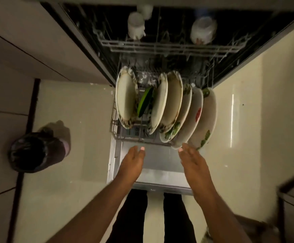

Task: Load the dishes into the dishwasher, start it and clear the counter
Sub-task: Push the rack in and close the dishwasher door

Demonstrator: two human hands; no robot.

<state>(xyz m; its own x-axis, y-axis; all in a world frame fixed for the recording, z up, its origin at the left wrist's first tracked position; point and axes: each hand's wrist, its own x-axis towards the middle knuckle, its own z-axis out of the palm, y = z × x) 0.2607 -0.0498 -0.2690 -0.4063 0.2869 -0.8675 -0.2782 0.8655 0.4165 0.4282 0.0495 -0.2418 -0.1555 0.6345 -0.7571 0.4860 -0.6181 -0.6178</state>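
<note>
The dishwasher stood open in a dim kitchen, with its grey metal door (153, 165) folded down flat over the pale tiled floor (72, 137). The lower wire rack (115, 127) was pulled out over the door.

Round cream plates stood on edge in that rack. One big cream plate with a dark patterned rim (126, 97) stood at the left end. Beside it was a small green and black dish (144, 102), also on edge. To the right of that, five more cream plates (170, 100) leaned close together in a row. The last two had red and green flower prints, and the end plate (206, 118) hung out past the right side of the rack.

The upper wire rack (169, 47) sat farther back inside the dark machine. Two white cups (135, 25) stood upside down on its left, and a white bowl-shaped cup (203, 29) on its right.

The left hand (134, 162) hovered over the door, just in front of the rack. Its grip was wide, fingers straight, holding nothing. The right hand (193, 163) was also open and flat, its fingertips (182, 149) right at the bottom edge of the flowered plates. I could not tell if they touched.

A round bin with a black bag (35, 151) stood on the floor, well to the left.
</note>
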